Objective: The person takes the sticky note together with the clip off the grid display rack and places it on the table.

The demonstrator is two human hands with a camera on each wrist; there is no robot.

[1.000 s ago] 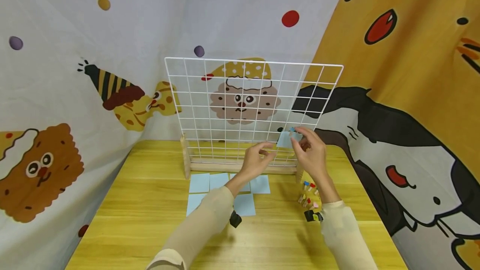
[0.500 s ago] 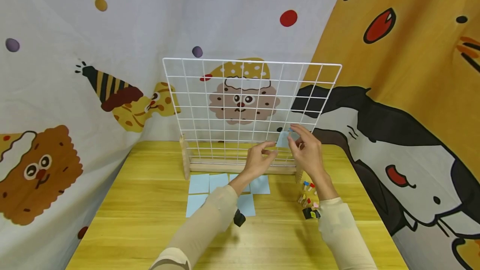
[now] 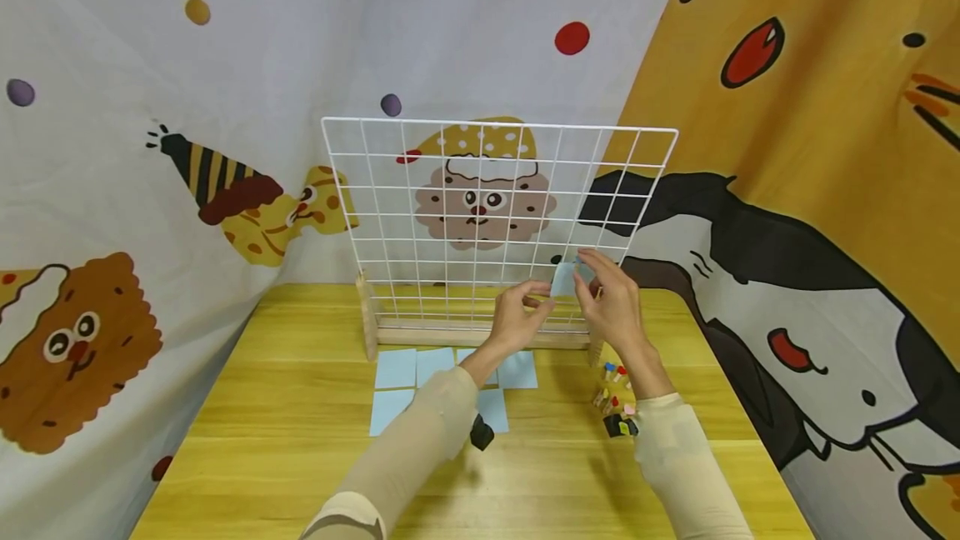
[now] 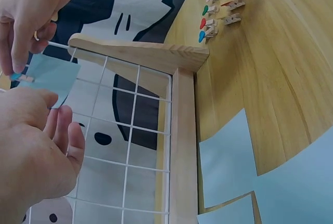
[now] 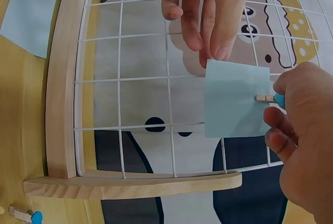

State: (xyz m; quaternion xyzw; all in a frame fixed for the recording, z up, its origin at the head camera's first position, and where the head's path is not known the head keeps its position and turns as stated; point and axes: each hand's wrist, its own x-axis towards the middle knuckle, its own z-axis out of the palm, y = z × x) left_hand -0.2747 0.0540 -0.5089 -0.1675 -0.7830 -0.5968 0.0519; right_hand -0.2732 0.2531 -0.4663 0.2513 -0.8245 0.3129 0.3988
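A light blue square of paper (image 5: pixel 234 107) lies against the white wire grid (image 5: pixel 118 65) near its lower right, as the head view shows. On the paper's upper edge sits a small wooden clothespin (image 5: pixel 264 98) with a blue end. My right hand (image 3: pixel 618 307) pinches the clothespin's blue end between thumb and finger. My left hand (image 3: pixel 513 319) reaches in from the left and pinches the paper's lower left corner; in the left wrist view its thumb (image 4: pixel 44 98) overlaps the paper, and the other fingertips curl beneath.
Wooden feet (image 3: pixel 367 315) and a wooden base bar (image 3: pixel 435 333) hold the grid upright on the table (image 3: pixel 300 407). More blue paper squares (image 3: pixel 395 369) lie in rows before it, partly behind my left forearm. Several small clothespins (image 4: pixel 208 23) with coloured ends lie at the right.
My right hand has shifted slightly left, its fingers closing in around the clothespin's blue end. My left hand stays at the paper's corner. The head view has drifted slightly.
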